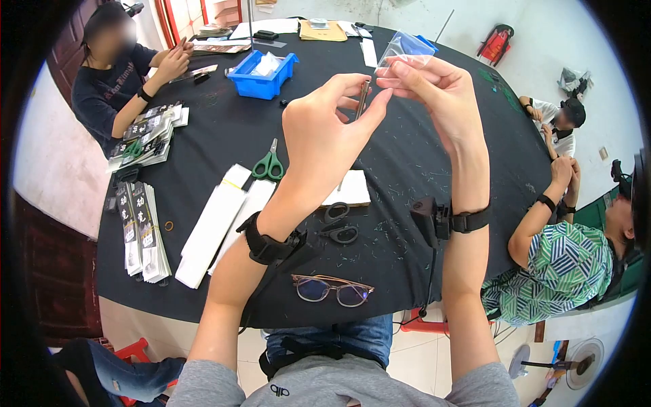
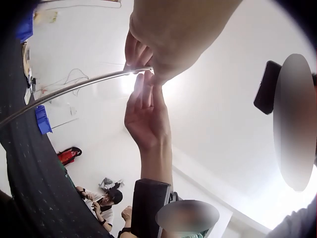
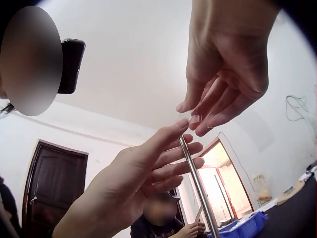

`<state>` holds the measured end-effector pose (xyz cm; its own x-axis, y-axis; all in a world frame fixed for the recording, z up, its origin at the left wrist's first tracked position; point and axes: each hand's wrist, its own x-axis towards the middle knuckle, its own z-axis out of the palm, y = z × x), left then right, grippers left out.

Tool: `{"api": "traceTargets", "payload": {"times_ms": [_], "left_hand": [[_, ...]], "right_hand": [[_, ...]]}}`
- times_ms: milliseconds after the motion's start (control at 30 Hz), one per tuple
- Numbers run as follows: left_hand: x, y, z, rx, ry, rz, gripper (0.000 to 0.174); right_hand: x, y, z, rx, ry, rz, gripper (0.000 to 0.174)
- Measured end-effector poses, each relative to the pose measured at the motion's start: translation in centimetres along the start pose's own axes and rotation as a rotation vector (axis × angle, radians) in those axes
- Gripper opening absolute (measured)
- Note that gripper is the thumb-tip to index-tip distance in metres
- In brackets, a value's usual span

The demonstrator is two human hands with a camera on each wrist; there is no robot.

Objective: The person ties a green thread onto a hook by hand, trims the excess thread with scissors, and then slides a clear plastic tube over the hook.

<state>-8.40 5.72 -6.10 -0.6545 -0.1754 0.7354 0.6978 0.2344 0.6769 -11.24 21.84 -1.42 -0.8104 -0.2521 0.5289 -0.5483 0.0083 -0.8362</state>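
My left hand (image 1: 322, 132) is raised over the table, thumb and fingers around the upper end of a thin, shiny metal rod (image 3: 196, 181). In the head view most of the rod is behind that hand; a white block (image 1: 352, 188) lies below on the tabletop. Close beside it, my right hand (image 1: 437, 88) pinches a clear plastic bag (image 1: 395, 49) between thumb and fingers, the bag's upper part sticking up past the fingertips. In the right wrist view the fingertips of both hands come together near the rod's top.
On the black tablecloth (image 1: 400, 261) lie green-handled scissors (image 1: 268, 163), black scissors (image 1: 339, 233), eyeglasses (image 1: 332, 290), white strips (image 1: 213, 227) and printed packets (image 1: 146, 230). A blue bin (image 1: 263, 81) holds clear plastic. Other people sit around the table at left and right.
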Motion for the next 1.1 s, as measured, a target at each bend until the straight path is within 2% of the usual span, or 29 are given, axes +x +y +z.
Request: {"api": "traceTargets", "payload": {"times_ms": [67,300,467,800,1100], "left_hand": [[0.2,-0.1,0.1,0.087,0.025,0.051,0.022],[0.3,0.6,-0.2,0.171,-0.018,0.02,0.017],[0.4,0.2,-0.1,0.132,0.031,0.05,0.014],[0.0,0.7,-0.8,0.086,0.006,0.024,0.016],[-0.2,0.0,-1.1,-0.07,0.005,-0.078,0.015]], "right_hand": [[-0.1,-0.1,-0.1,-0.021,0.018,0.001,0.024],[-0.3,-0.5,0.1,-0.022,0.009,-0.016,0.025],[-0.2,-0.5,-0.1,-0.036,0.018,-0.013,0.025],[-0.2,-0.3,-0.2,-0.042,0.019,0.003,0.025],[-0.1,-0.2,0.1,-0.039,-0.013,-0.004,0.025]]}}
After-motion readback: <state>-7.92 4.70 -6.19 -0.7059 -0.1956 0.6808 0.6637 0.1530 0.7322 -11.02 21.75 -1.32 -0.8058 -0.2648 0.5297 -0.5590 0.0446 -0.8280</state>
